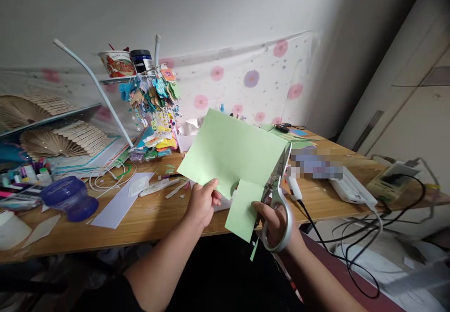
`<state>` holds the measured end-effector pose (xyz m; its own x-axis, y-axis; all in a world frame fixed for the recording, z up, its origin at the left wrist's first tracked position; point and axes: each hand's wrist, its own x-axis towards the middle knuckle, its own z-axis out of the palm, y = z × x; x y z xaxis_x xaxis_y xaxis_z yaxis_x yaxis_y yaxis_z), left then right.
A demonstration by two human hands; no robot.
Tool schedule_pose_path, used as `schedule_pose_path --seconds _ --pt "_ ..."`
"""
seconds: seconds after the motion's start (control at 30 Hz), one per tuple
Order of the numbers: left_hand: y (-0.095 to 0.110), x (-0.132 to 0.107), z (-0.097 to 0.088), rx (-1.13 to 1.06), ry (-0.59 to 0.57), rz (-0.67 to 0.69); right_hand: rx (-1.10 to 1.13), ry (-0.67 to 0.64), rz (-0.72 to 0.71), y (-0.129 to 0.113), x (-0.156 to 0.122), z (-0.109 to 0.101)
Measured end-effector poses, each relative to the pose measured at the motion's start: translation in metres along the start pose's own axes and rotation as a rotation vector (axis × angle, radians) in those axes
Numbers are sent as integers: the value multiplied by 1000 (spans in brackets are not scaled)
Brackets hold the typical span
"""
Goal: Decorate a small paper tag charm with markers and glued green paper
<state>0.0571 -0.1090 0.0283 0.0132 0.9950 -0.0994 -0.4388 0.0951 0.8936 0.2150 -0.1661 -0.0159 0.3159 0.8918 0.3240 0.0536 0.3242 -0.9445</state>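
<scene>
My left hand (206,203) pinches the lower edge of a pale green paper sheet (235,145), held tilted above the table's front edge. Scissors (288,225) with silver-grey handles are in my right hand (276,219), their blades pointing up beside the sheet's right edge. Under my right thumb is a smaller rectangular piece of green paper (242,211), overlapping the sheet's lower part; whether the two are joined I cannot tell. A thin green paper strip (253,251) shows just below that piece. The fingers behind the paper are partly hidden.
On the wooden table (197,230), a blue plastic container (75,199) and a white strip of card (121,202) lie left. Wooden fans (65,138) and a rack with hanging ornaments (151,89) stand behind. A white power strip (351,188) and black cables (326,241) are right.
</scene>
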Motion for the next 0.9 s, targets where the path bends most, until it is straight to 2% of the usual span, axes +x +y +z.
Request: schedule_pose_path --seconds 0.1,0.17,0.23,0.3,0.37,0.47,0.53,0.6,0.7,0.8,0.9 --pt "10 6 -2 -6 12 3 121 6 131 1 -2 -8" --pt "13 15 0 -1 15 6 109 -1 151 0 -4 -12" --pt "13 31 11 13 7 -5 45 -11 144 -3 -7 -14" --pt "7 54 32 34 -12 -30 -15 -21 142 -8 -9 -14" --pt "-2 82 63 70 -58 -80 -40 -22 147 -12 -11 -13" --pt "-15 119 104 147 -215 -175 -65 -2 142 -15 -11 -15" --pt "-20 134 116 216 -322 -235 -96 19 132 -15 -9 -18" --pt "-22 138 110 283 -366 -259 -104 38 123 -12 -7 -23" --pt "-15 118 76 337 -420 -262 -43 68 123 -8 -3 -26" --pt "-2 68 29 337 -513 -272 81 110 111 -5 0 -17" --pt "6 8 -10 252 -704 -301 122 126 82 -8 -1 -1"
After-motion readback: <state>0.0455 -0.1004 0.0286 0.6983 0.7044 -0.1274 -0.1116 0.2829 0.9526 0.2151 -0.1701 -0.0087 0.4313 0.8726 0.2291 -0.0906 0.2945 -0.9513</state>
